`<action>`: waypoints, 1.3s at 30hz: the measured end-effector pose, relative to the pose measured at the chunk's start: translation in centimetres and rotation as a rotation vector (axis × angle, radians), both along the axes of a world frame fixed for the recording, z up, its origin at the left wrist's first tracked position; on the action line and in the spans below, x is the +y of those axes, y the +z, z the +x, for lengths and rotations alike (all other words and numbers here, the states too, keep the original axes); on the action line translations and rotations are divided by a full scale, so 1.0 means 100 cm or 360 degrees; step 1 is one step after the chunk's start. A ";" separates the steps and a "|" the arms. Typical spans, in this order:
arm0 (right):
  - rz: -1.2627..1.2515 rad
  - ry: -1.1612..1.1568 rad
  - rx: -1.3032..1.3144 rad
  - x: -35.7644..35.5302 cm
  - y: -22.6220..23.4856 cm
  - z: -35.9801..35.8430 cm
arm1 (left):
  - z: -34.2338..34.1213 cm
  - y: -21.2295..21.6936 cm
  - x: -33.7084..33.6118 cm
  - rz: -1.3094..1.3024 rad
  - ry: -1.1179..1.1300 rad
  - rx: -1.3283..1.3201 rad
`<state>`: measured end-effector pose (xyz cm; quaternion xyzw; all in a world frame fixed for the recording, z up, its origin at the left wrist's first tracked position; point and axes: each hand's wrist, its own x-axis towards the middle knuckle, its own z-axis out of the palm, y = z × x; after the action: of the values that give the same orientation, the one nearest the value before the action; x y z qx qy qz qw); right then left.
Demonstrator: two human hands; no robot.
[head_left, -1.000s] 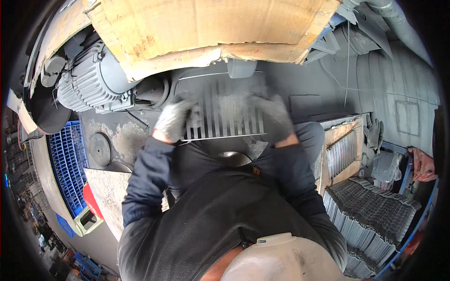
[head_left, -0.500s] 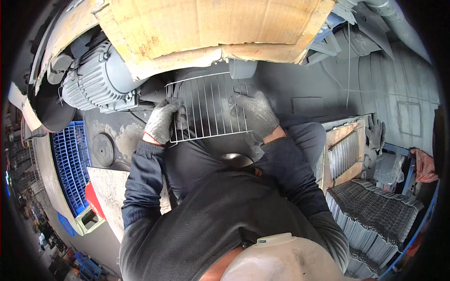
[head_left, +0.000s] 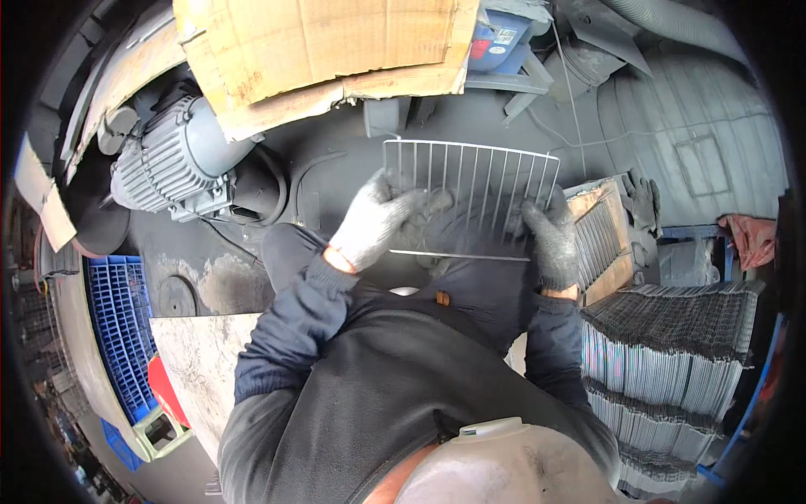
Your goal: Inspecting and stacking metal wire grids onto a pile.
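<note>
Between my two gloved hands, above my lap, is a rectangular wire rack [head_left: 470,202] of thin parallel metal bars. My left hand [head_left: 376,220], in a light grey knit glove, grips its left end with the fingers reaching behind the bars. The right end is in my right hand [head_left: 552,242], whose glove is darker with grey dust; its thumb lies over the front of the bars. Just beyond my right hand, more wire racks [head_left: 598,245] lie on a piece of cardboard.
Tall stacks of wire racks [head_left: 672,361] stand at my right. A ribbed grey electric motor [head_left: 168,160] is at the far left, under a large cardboard sheet [head_left: 327,50]. A blue plastic crate [head_left: 122,328] is on the left. Grey gloves [head_left: 642,206] hang near the right-hand racks.
Both hands have carried the wire rack to the right, away from the motor and toward the racks on my right. My body and view have turned right as well.
</note>
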<state>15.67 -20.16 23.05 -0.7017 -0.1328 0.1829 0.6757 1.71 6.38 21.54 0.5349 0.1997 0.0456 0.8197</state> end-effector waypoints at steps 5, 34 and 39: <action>-0.0084 0.0163 -0.0059 0.018 -0.007 -0.020 | -0.046 -0.001 0.010 0.0679 0.0179 0.0017; 0.0258 0.0128 0.0107 0.128 -0.162 0.065 | 0.025 -0.101 0.075 0.0554 0.0345 0.0464; -0.0097 0.0269 -0.0034 0.169 -0.170 0.048 | -0.018 -0.115 0.095 0.0517 0.0447 0.0575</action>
<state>20.50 -3.22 6.01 -0.7100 -0.1930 0.2357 0.6349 -0.08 15.91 10.01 0.6258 0.4048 0.0940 0.6601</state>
